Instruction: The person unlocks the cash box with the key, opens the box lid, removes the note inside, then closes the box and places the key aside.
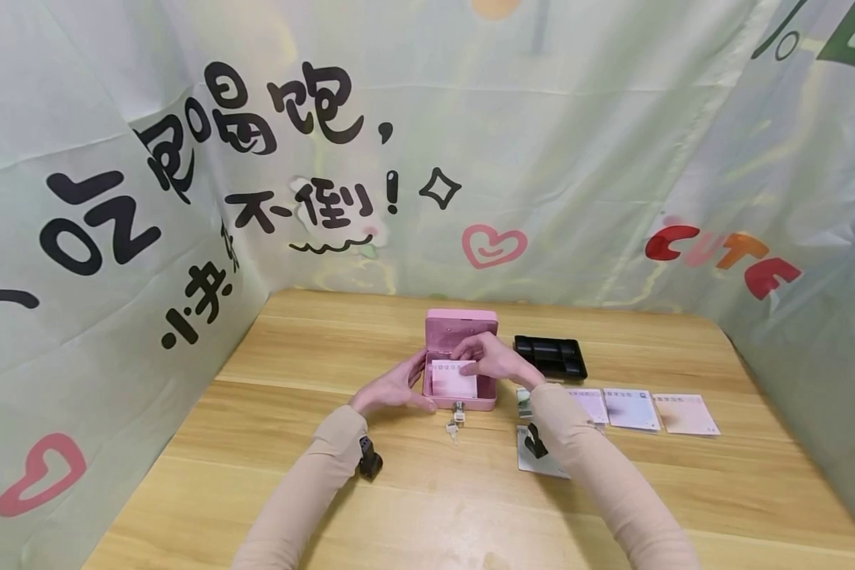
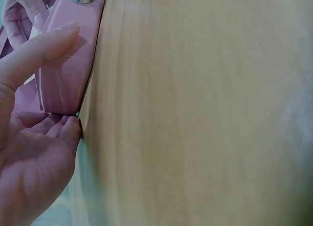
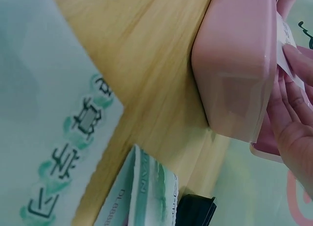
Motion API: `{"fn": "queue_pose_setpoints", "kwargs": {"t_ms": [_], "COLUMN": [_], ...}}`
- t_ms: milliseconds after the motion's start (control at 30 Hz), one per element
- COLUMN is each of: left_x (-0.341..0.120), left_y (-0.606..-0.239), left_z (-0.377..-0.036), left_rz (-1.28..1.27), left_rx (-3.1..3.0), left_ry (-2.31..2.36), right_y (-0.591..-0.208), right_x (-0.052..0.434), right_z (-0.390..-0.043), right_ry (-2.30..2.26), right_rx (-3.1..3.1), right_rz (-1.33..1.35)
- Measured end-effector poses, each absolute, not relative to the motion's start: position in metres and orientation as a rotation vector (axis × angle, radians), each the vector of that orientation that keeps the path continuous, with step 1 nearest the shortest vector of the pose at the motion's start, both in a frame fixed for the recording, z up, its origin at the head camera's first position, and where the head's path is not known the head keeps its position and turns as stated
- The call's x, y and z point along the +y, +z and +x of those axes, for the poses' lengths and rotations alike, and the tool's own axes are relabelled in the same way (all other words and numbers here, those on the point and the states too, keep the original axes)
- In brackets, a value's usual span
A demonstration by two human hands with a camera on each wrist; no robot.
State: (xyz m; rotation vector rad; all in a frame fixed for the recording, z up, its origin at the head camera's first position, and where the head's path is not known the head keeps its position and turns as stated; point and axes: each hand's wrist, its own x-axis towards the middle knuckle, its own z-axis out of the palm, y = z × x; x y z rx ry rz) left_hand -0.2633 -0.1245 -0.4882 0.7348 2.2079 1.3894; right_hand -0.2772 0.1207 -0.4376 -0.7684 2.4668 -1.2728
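Note:
A pink cash box [image 1: 463,404] stands on the table with its lid [image 1: 461,332] raised and a key in its front lock [image 1: 459,412]. My left hand [image 1: 393,388] grips its left side, thumb across the front face and fingers against the side wall. Inside the box, a pink paper note [image 1: 454,380], like a folded banknote with printed characters, lies tilted. Reaching in from the right, my right hand [image 1: 495,358] pinches the note's edge between thumb and fingers. In the right wrist view, the thumb overlaps the white edge of that note [image 3: 285,37].
A black compartment tray [image 1: 550,358] sits right of the box. Folded notes lie in a row on the right: purple [image 1: 590,405], blue [image 1: 630,409], pink [image 1: 686,414]. Green notes [image 1: 524,402] and a pale note [image 1: 537,455] lie partly under the right forearm. Keys [image 1: 452,430] hang in front.

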Motion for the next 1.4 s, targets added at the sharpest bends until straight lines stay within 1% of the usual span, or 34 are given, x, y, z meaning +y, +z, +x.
{"fn": "queue_pose_setpoints", "kwargs": {"t_ms": [267,433,567,800,1233,1400], "left_x": [-0.125,-0.124,-0.124,-0.124,-0.123,-0.123], "left_y": [-0.489,-0.489,-0.488,-0.488,-0.490,-0.490], "left_z": [-0.262,-0.262,-0.261,-0.260,-0.261,-0.262], "left_rz": [0.715,0.717,0.671,0.648,0.622,0.636], "left_rx": [2.227,2.192,2.190,2.172,2.174,2.120], "left_ry": [1.382,1.415,1.415,1.432,1.437,1.479], "right_y": [-0.441,-0.442,-0.441,-0.440,-0.431,-0.428], "right_x": [0.122,0.122,0.123,0.125,0.131,0.136], "right_z": [-0.273,-0.270,-0.266,-0.261,-0.249,-0.244], "right_ry": [-1.384,-1.502,-1.595,-1.671,-1.784,-1.837], "right_rx": [2.529,2.537,2.524,2.519,2.486,2.449], "right_rz": [-0.706,-0.577,-0.482,-0.383,-0.265,-0.262]}}
